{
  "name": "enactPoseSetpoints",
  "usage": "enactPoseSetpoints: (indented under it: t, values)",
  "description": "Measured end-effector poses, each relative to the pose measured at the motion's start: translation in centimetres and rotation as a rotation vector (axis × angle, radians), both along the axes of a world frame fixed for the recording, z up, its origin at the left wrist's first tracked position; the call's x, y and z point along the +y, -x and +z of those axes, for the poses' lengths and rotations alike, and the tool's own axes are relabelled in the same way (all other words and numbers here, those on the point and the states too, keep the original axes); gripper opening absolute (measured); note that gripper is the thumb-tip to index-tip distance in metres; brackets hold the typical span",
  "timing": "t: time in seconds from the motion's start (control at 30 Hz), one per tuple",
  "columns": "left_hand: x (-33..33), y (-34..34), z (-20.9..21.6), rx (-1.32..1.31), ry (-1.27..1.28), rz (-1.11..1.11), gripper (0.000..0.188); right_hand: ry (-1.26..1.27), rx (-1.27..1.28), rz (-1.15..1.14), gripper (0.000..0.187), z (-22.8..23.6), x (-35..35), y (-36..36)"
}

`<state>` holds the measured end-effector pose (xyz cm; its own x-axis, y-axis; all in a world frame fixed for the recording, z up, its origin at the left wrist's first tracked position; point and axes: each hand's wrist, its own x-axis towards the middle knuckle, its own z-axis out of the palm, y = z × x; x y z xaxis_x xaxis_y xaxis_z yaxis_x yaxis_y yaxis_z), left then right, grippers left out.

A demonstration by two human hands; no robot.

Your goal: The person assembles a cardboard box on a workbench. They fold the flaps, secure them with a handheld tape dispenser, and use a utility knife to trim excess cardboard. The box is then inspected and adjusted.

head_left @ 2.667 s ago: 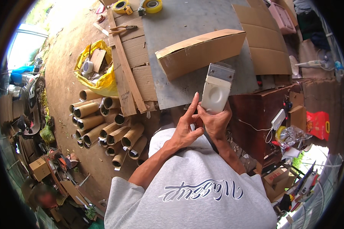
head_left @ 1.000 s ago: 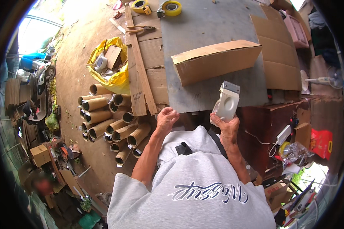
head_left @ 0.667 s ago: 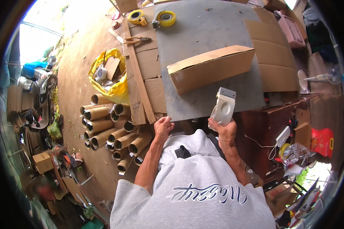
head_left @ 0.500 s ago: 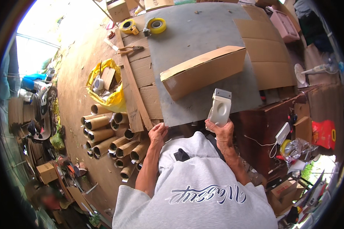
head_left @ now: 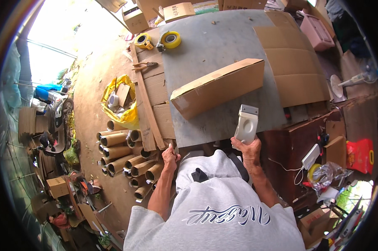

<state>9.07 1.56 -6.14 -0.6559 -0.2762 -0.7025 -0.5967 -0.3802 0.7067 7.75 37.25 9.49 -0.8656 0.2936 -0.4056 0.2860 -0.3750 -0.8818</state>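
Note:
My right hand [head_left: 248, 151] grips a pale, blocky handheld tool [head_left: 246, 124] by its lower end. The tool has an oval hollow in its face and a metal-edged head pointing away from me. Beyond it, a long closed brown cardboard box [head_left: 218, 87] lies slanted on the grey sheet [head_left: 222, 42] covering the table; tool and box are apart. My left hand [head_left: 171, 157] is near the sheet's near left corner, its fingers curled. What lies inside those fingers, if anything, is hidden.
Two yellow tape rolls [head_left: 171, 39] and pliers [head_left: 145, 65] lie at the far left of the table, near a wooden strip [head_left: 143, 98]. Left of it are a yellow bag [head_left: 130, 115] and stacked cardboard tubes [head_left: 115, 139]. Flat cardboard [head_left: 295, 62] covers the right side.
The whole view has shifted slightly, so the table and box appear a little lower and to the left. My left hand's fingers have turned, while my right hand keeps hold of the tool.

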Motion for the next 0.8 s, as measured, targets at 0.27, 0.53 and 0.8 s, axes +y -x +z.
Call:
enactPoseSetpoints:
  t: [0.27,0.53,0.8]
  values:
    - [-0.1,4.7,-2.0,0.141,0.140,-0.414,0.051,-0.057,0.007,-0.160,0.032,-1.1,2.5,-0.2]
    - [16.8,25.6,11.0,1.170,1.099,-0.858,0.046,-0.095,-0.056,-0.377,0.034,-0.2,-0.1,-1.6]
    - [17.6,33.8,5.4,0.823,0.892,-1.574,0.053,-0.020,0.037,-0.454,0.025,2.6,-5.2,-2.7]
